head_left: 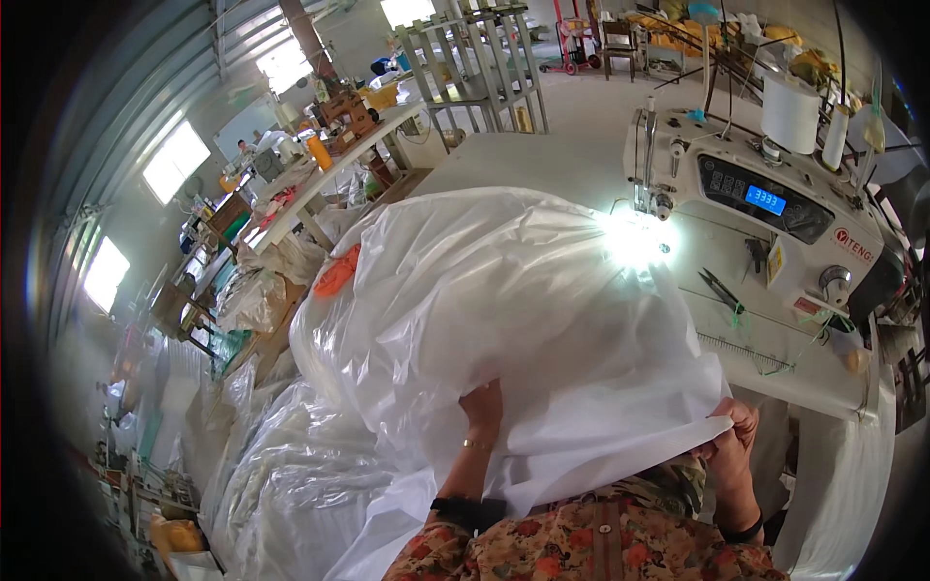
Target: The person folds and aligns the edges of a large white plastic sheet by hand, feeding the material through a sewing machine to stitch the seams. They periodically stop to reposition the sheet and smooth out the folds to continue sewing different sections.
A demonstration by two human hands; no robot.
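A large sheet of thin, shiny white plastic (513,290) is spread over the sewing table and hangs down toward my lap. My right hand (734,433) pinches the sheet's near right edge and holds it up. Against the sheet's middle lies my left hand (481,407); its fingers are hidden by the plastic. The far right part of the sheet reaches the needle area of a white sewing machine (775,194), where a bright lamp glares and hides the presser foot. Orange cloth or plastic (337,272) shows at the sheet's left edge.
Black thread snips (722,290) lie on the machine bed, beside a ruler scale (746,351) and loose green thread. A white thread cone (790,112) stands on top. Crumpled clear plastic (291,484) is heaped at left. Farther back are a cluttered workbench (339,160) and stacked grey stools (475,73).
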